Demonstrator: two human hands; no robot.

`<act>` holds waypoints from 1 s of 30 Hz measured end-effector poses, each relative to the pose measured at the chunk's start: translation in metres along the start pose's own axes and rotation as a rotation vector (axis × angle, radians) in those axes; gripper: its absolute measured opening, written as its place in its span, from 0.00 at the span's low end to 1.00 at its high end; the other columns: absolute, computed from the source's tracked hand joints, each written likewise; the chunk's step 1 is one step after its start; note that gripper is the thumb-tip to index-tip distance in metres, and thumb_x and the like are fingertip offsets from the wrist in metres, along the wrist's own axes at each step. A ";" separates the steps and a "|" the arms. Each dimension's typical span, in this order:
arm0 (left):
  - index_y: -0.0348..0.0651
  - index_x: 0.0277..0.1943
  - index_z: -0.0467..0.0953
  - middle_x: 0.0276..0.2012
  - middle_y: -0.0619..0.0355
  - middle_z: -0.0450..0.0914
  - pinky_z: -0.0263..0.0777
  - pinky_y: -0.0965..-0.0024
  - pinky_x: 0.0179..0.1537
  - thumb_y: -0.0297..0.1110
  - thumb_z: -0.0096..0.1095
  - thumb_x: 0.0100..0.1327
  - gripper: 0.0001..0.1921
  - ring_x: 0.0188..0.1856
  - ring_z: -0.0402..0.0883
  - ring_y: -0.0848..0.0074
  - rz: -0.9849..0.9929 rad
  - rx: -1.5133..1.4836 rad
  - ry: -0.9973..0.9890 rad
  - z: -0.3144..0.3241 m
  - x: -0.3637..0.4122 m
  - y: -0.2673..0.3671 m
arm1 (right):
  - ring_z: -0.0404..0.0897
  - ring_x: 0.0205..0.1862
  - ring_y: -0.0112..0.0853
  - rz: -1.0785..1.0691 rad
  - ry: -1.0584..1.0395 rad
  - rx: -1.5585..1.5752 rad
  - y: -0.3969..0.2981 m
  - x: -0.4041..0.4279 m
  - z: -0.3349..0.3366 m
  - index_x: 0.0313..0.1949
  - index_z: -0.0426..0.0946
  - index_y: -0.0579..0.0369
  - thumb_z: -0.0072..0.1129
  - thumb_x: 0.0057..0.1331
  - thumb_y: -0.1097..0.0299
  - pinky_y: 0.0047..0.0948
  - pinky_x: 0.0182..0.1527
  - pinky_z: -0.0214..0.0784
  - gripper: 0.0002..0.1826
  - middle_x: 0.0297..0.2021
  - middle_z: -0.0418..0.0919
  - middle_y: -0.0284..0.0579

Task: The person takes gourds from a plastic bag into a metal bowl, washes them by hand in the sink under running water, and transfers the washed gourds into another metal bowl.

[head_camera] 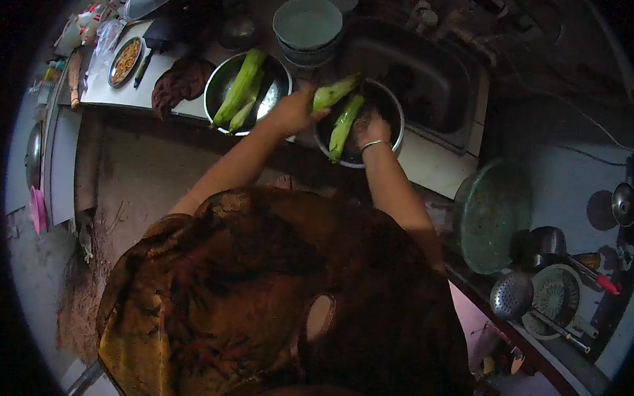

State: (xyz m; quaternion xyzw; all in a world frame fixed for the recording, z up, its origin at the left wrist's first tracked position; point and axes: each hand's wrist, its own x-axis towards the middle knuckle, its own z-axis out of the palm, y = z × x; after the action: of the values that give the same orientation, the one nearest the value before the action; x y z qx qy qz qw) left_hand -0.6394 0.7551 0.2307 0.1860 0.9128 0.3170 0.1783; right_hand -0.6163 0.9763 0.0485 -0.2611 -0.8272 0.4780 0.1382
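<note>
My left hand (298,112) is at the left rim of the right-hand metal bowl (401,128), closed on the lower end of a long green vegetable (335,92). A second green vegetable piece (345,128) leans inside that bowl, between my hands. My right hand (373,127), with a bangle at the wrist, reaches into the bowl; its fingers are dark and blurred, so whether they hold anything cannot be told. To the left, another metal bowl (207,89) holds long green vegetables (242,88).
Stacked bowls (307,24) stand behind, with a sink (457,87) to the right. A dark cloth (179,83), a knife (142,70) and a plate of food (125,61) lie left. A green basin (497,217) and a skimmer (511,296) are at the right.
</note>
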 end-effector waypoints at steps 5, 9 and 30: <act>0.40 0.56 0.56 0.39 0.39 0.74 0.67 0.58 0.44 0.43 0.58 0.54 0.31 0.43 0.73 0.51 0.056 -0.120 0.051 0.003 -0.015 0.003 | 0.73 0.31 0.35 0.426 -0.513 1.400 -0.155 -0.046 -0.041 0.29 0.70 0.57 0.41 0.65 0.62 0.35 0.38 0.65 0.13 0.24 0.72 0.44; 0.40 0.48 0.68 0.40 0.46 0.75 0.67 0.62 0.45 0.36 0.59 0.50 0.21 0.45 0.73 0.55 0.494 -0.267 0.138 0.018 -0.004 0.004 | 0.73 0.42 0.36 -0.737 -0.429 0.336 -0.200 -0.071 -0.047 0.36 0.74 0.52 0.40 0.63 0.64 0.37 0.48 0.61 0.12 0.36 0.75 0.46; 0.47 0.53 0.66 0.44 0.49 0.72 0.67 0.63 0.46 0.31 0.65 0.46 0.28 0.47 0.72 0.59 0.250 0.242 0.345 -0.062 -0.065 -0.123 | 0.74 0.43 0.43 0.089 -0.313 -0.034 -0.076 -0.062 0.003 0.49 0.62 0.63 0.60 0.49 0.54 0.34 0.45 0.65 0.34 0.40 0.73 0.54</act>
State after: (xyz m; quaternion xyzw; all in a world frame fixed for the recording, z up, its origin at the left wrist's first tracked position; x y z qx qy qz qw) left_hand -0.6380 0.6040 0.2102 0.2607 0.9308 0.2522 -0.0442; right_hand -0.5888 0.9083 0.1140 -0.2220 -0.8342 0.5045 -0.0178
